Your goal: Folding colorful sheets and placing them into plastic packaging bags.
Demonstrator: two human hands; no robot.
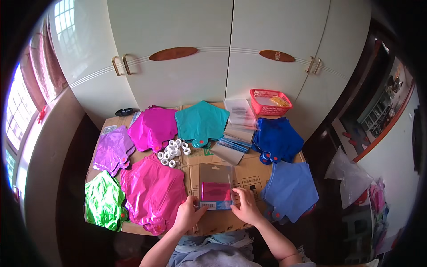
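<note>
Gripping glossy flat clear pouch (216, 187), 2 hands: left hand (188, 215), right hand (246, 207).

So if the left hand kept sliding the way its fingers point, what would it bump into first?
The left hand points up and right, and its fingers already touch the clear packet with the pink foil inside, so it would meet that first. The right hand holds the packet's other side.

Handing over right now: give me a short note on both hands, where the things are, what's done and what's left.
Left hand and right hand both grip the clear packet with a pink folded item inside, on the cardboard table.
Foil balloon stacks lie around: pink, green, light blue. White rings sit mid-table, empty sleeves behind.
Done: one item in the packet. Left: the stacks appear unpacked.
</note>
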